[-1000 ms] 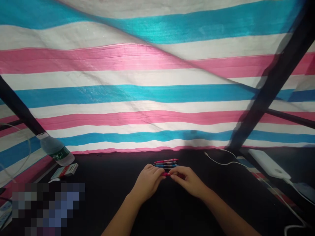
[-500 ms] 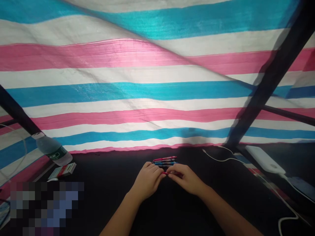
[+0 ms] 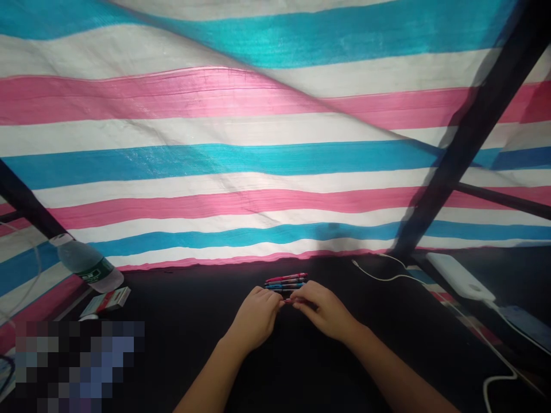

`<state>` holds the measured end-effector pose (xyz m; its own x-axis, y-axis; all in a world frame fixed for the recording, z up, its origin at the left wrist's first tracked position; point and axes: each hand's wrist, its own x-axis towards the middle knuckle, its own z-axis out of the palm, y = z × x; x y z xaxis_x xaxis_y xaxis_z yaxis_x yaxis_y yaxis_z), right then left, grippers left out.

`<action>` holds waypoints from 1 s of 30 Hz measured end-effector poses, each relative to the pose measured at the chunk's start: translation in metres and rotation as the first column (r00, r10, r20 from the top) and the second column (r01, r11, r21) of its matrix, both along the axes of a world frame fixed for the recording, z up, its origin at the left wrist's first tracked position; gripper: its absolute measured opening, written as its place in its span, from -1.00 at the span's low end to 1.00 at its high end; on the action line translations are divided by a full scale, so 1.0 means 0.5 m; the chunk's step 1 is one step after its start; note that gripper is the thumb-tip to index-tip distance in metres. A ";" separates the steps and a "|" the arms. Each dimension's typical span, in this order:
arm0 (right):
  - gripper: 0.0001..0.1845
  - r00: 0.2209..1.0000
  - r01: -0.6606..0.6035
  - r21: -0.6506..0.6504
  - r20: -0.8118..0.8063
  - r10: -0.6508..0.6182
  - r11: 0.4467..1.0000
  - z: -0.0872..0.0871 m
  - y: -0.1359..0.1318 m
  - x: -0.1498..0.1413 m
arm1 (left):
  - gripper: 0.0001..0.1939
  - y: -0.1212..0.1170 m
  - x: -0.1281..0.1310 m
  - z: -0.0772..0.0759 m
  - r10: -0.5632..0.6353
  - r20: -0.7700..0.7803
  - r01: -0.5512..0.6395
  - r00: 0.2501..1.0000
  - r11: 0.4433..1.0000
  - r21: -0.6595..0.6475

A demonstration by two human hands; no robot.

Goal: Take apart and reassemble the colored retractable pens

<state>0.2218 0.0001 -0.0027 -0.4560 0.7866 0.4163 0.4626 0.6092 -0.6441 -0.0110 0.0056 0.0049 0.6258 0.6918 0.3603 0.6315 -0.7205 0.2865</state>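
A red pen point(image 3: 288, 300) is held between my two hands at the centre of the black surface, and only a short stretch of it shows. My left hand point(image 3: 258, 315) pinches its left end between thumb and fingers. From the other side, my right hand point(image 3: 322, 311) grips the pen, its fingers hiding most of it. Just beyond my fingertips lie several pens side by side, among them a red pen point(image 3: 286, 278) at the back and a blue pen point(image 3: 282, 286) nearer me.
At left a plastic bottle point(image 3: 90, 265) leans near a small box point(image 3: 105, 302); a blurred patch hides what lies in front. To the right are a white power bank point(image 3: 460, 278) and a white cable point(image 3: 390, 280). Striped sheeting point(image 3: 258, 201) and dark poles point(image 3: 456, 155) stand behind.
My fingers have shifted slightly on the red pen, and less of it shows at my right hand. The view has moved a little; the lying pens stay in place.
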 end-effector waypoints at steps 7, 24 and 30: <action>-0.85 1.000 0.028 0.002 0.004 -0.028 1.000 0.000 0.003 0.004 | -0.77 -0.003 0.011 -0.012 0.010 -0.009 -0.010 1.000 1.000 -0.004; -0.72 0.935 0.074 -0.305 -0.310 -0.173 0.949 -0.014 0.014 -0.003 | -0.75 0.010 -0.010 -0.011 0.042 0.015 -0.043 0.999 0.997 0.065; -0.61 0.740 -0.187 -0.541 -0.626 -0.245 0.820 -0.023 0.028 0.002 | -0.74 0.007 -0.010 -0.003 0.194 0.391 -0.081 0.900 0.954 -0.288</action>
